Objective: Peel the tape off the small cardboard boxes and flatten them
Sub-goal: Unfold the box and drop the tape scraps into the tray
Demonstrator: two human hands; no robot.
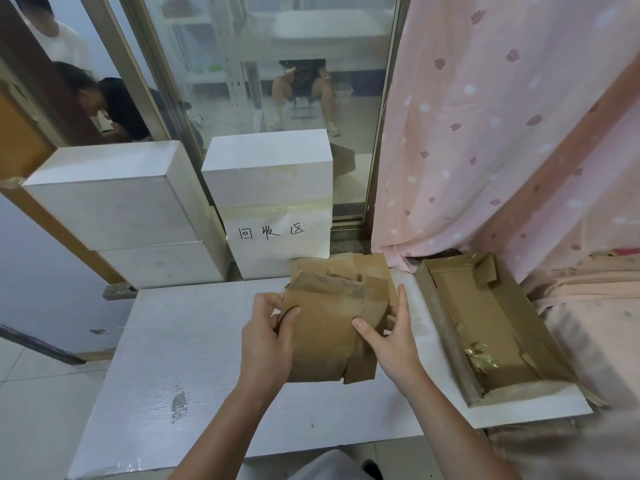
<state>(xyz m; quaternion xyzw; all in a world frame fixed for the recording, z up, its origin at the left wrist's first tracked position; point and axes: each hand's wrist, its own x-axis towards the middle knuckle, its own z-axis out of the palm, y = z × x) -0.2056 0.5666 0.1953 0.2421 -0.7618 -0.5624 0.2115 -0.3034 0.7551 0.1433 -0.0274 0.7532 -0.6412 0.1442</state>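
Cardboard box (pixel 332 323) is hovering over the table (pixel 194 358) — your left hand (pixel 266 344) is pinching its left edge, your right hand (pixel 391 337) is clasping its right side, long axis running away from you.

Left half and near edge of the white worktop (pixel 166 358) lay bare, open to a passing hand. Middle was taken up by a flattened cardboard box (pixel 332 327), gripped at its sides by the left hand (pixel 266 341) and right hand (pixel 391 337). Right edge was filled by an open cardboard tray (pixel 485 327). Far edge was walled off by stacked white boxes (pixel 128 209) and a labelled white box (pixel 273 202); pink curtain (pixel 485 133) hung at the far right corner.
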